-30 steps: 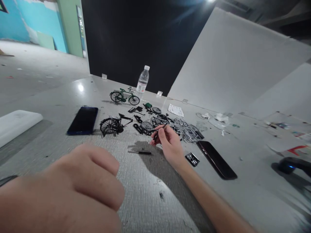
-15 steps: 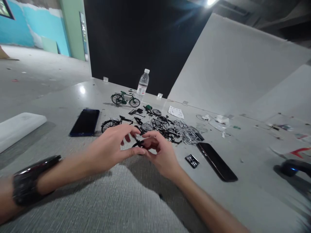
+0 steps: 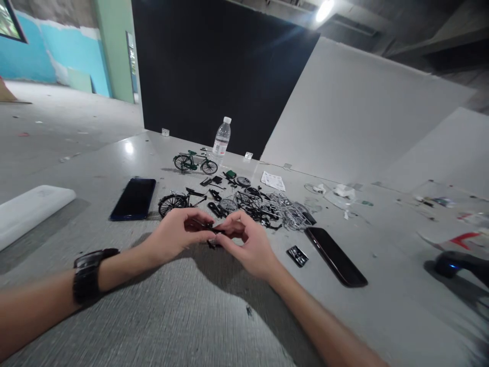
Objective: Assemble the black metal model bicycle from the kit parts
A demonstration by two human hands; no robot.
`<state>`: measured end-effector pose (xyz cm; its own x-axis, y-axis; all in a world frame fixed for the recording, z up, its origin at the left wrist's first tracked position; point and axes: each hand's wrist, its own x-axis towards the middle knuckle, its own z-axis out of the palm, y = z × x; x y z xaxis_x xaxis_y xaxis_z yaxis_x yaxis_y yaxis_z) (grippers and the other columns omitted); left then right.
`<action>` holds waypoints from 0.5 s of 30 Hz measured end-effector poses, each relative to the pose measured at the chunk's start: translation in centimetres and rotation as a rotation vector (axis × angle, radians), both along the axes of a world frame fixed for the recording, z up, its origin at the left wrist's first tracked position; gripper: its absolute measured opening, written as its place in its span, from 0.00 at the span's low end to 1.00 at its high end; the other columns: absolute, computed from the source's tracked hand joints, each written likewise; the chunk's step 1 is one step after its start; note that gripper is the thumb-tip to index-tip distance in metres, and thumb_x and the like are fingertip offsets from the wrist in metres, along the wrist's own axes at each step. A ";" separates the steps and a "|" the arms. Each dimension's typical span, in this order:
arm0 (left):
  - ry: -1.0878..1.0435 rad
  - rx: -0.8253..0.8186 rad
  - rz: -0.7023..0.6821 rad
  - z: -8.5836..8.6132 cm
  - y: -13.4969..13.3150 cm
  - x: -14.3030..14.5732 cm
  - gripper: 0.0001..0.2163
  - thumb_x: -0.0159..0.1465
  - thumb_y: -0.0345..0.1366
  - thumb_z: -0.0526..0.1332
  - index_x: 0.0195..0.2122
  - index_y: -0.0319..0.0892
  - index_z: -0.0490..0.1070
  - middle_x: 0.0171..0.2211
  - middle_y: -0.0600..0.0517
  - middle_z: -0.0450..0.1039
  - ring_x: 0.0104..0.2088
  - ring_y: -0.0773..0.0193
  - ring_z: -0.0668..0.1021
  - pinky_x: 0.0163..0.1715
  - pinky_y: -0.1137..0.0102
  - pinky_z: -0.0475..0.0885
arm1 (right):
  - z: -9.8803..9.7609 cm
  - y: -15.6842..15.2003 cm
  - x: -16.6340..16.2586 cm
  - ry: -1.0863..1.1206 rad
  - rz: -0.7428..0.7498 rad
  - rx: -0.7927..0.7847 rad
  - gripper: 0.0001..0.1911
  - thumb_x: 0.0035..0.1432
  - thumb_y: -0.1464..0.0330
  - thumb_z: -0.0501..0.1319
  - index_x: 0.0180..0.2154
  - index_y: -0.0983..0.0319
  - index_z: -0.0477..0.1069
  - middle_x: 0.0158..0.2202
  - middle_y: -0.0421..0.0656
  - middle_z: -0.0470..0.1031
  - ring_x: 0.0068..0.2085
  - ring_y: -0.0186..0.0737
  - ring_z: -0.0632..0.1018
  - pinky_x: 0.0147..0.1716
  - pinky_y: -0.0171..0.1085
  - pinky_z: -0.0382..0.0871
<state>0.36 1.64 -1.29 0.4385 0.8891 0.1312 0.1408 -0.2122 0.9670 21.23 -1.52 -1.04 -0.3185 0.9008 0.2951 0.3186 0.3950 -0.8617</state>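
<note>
My left hand (image 3: 176, 235) and my right hand (image 3: 244, 242) meet over the grey table, fingers pinched together on a small black model part (image 3: 214, 232) held between them. My left wrist wears a black watch (image 3: 88, 273). Just beyond the hands stands a half-built black model bicycle (image 3: 176, 200). To its right lies a heap of black and silver bicycle parts (image 3: 263, 206). A finished green model bicycle (image 3: 194, 161) stands farther back.
A dark phone (image 3: 133, 198) lies at the left, another phone (image 3: 335, 255) at the right with a small black card (image 3: 297, 255) beside it. A water bottle (image 3: 221, 137) stands at the back. A white block (image 3: 30, 210) sits far left, a paper leaflet (image 3: 273, 180) behind the parts.
My left hand came forward from close to the camera and joined my right hand. Both hands now pinch the small black part, drawn slightly nearer to me.
</note>
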 end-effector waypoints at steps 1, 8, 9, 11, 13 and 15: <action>-0.015 -0.003 0.026 -0.2 0.1 0.0 0.11 0.57 0.40 0.72 0.39 0.42 0.79 0.39 0.49 0.83 0.42 0.54 0.83 0.48 0.59 0.78 | 0.3 0.1 0.2 -0.022 -0.014 0.015 0.09 0.65 0.62 0.63 0.42 0.57 0.67 0.39 0.43 0.80 0.40 0.41 0.81 0.40 0.41 0.76; -0.016 -0.059 0.053 -0.7 0.1 0.1 0.12 0.57 0.40 0.71 0.40 0.41 0.78 0.40 0.48 0.81 0.40 0.56 0.83 0.43 0.62 0.80 | 0.4 3.4 5.5 -0.312 -0.455 0.271 0.11 0.71 0.60 0.52 0.46 0.58 0.68 0.43 0.48 0.81 0.46 0.47 0.81 0.47 0.47 0.74; -0.016 -0.062 0.049 -0.7 0.0 0.1 0.13 0.57 0.40 0.71 0.40 0.41 0.78 0.40 0.48 0.81 0.39 0.57 0.83 0.43 0.62 0.80 | 0.3 3.8 6.5 -0.418 -0.508 0.282 0.12 0.71 0.62 0.51 0.49 0.59 0.68 0.46 0.50 0.80 0.49 0.49 0.80 0.49 0.48 0.73; -0.027 -0.066 0.045 -0.8 -0.1 0.1 0.13 0.57 0.40 0.71 0.40 0.41 0.77 0.41 0.48 0.81 0.39 0.57 0.83 0.43 0.62 0.80 | 0.0 4.6 8.1 -0.684 -0.585 0.236 0.17 0.70 0.64 0.50 0.55 0.62 0.66 0.54 0.55 0.76 0.56 0.54 0.75 0.54 0.51 0.70; -0.044 -0.068 0.050 -0.9 -0.1 0.1 0.13 0.57 0.40 0.71 0.40 0.40 0.77 0.41 0.47 0.81 0.40 0.57 0.82 0.43 0.62 0.80 | -0.3 5.0 9.3 -0.812 -0.595 0.168 0.21 0.68 0.63 0.53 0.58 0.64 0.65 0.59 0.59 0.72 0.60 0.61 0.71 0.57 0.57 0.67; -0.048 -0.078 0.048 -1.1 -0.2 0.1 0.13 0.57 0.40 0.70 0.41 0.40 0.76 0.41 0.46 0.81 0.39 0.56 0.82 0.43 0.61 0.79 | -0.7 5.2 9.8 -0.866 -0.563 0.116 0.22 0.68 0.62 0.55 0.58 0.65 0.67 0.60 0.58 0.71 0.60 0.63 0.71 0.58 0.58 0.65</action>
